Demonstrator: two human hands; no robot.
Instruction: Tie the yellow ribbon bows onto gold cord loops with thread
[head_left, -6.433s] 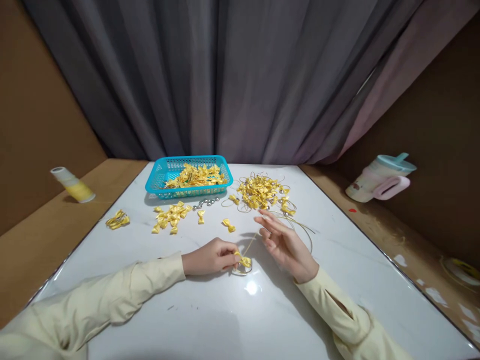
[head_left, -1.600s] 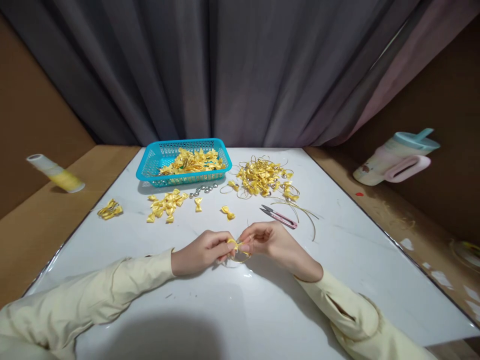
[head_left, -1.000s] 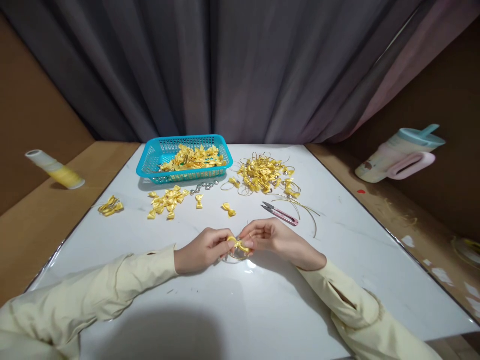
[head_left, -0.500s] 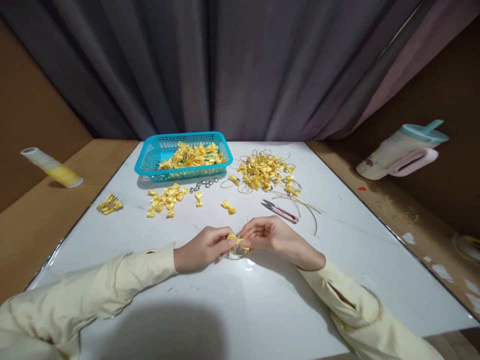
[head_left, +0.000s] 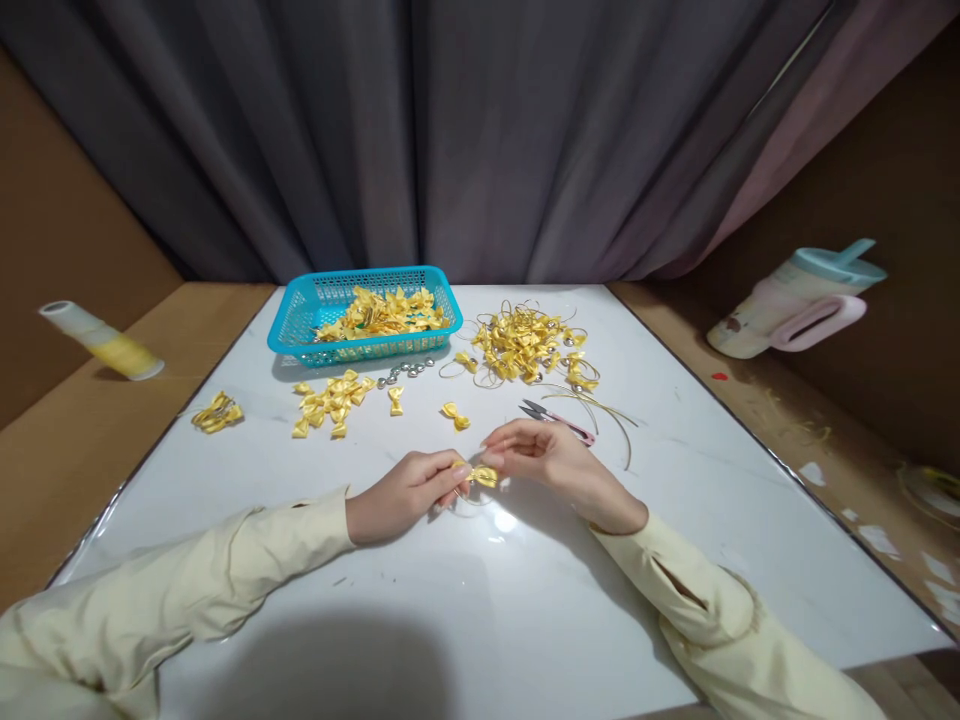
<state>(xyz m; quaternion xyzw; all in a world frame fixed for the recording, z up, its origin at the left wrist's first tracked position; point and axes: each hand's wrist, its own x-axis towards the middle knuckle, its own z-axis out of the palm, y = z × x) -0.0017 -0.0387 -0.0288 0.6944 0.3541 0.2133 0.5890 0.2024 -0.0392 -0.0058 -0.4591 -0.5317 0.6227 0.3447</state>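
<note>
- My left hand [head_left: 405,492] and my right hand [head_left: 544,462] meet low over the white worktop [head_left: 465,600], near its middle.
- Between them I hold one small yellow bow [head_left: 480,474]; the fingers of both hands are pressed together on it, the left ones at its left end, the right ones at its right end.
- The bow is of shiny satin ribbon, two short wings with a narrow waist in the middle. It lies almost flat and just above the worktop.
- Under the bow a thin loop of wire [head_left: 469,497] shows on the worktop; I cannot tell if it is joined to the bow.
- Just behind my right hand lie small pink snips [head_left: 559,421], partly covered by my fingers.
- Further back there is a blue basket [head_left: 296,335] with more yellow bows, a loose group of bows [head_left: 334,402] in front of it, and a pile of bows with wire rings [head_left: 525,345] to its right.
</note>
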